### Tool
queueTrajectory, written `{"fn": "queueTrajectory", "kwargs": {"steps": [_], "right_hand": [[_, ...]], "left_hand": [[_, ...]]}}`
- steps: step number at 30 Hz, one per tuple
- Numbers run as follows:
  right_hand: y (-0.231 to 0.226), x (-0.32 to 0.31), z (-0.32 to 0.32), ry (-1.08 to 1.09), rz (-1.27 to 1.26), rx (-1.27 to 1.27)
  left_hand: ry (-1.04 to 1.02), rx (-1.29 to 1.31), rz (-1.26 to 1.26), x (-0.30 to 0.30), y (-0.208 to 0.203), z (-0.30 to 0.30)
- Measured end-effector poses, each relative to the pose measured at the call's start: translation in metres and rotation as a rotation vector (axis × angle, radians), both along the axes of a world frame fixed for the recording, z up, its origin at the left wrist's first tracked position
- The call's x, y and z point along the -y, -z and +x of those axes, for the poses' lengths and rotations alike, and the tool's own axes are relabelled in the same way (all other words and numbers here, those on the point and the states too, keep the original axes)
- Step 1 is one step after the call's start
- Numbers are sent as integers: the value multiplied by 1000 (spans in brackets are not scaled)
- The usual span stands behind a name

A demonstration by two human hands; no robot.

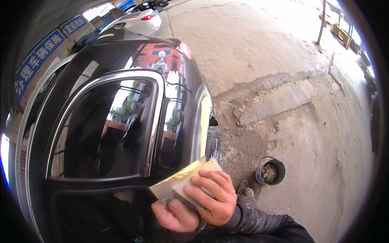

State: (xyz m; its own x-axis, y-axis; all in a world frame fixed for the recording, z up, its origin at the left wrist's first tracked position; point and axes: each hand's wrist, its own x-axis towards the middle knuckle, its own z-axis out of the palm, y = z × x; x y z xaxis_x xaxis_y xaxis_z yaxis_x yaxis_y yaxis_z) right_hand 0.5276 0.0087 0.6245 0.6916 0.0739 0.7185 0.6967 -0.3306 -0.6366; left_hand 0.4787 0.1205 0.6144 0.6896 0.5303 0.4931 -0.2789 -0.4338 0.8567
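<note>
My left hand [176,216] is closed on the lower edge of a thin, flat, greyish-beige plate [164,191] with pale yellow putty [186,171] along its upper edge. Over it, my right hand [214,196] grips a second flat piece, a grey scraper [190,187], fingers across its face. The two flat pieces overlap, so where they touch is hidden. Just beyond stands a black car [174,121], its rear fender carrying a long strip of pale yellow filler [205,113] above the wheel arch.
A dark bucket [278,172] with rags or scraps inside stands on the ground to my right, near my shoe [242,187]. The car's rear tyre [210,142] shows below the fender. Cracked, patched concrete [283,97] stretches right. A white car [142,22] is parked behind.
</note>
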Motion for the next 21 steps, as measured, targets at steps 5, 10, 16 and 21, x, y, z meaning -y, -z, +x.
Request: {"fn": "queueTrajectory", "kwargs": {"steps": [5, 10, 16, 21], "right_hand": [[70, 29, 39, -294, 88, -460], [192, 92, 165, -157, 1042, -1058], [329, 87, 355, -68, 786, -1063], [390, 48, 443, -47, 478, -915]], "left_hand": [[-259, 118, 225, -66, 39, 51], [171, -74, 231, -175, 47, 110], [226, -223, 92, -186, 86, 150], [7, -250, 175, -167, 93, 146]]}}
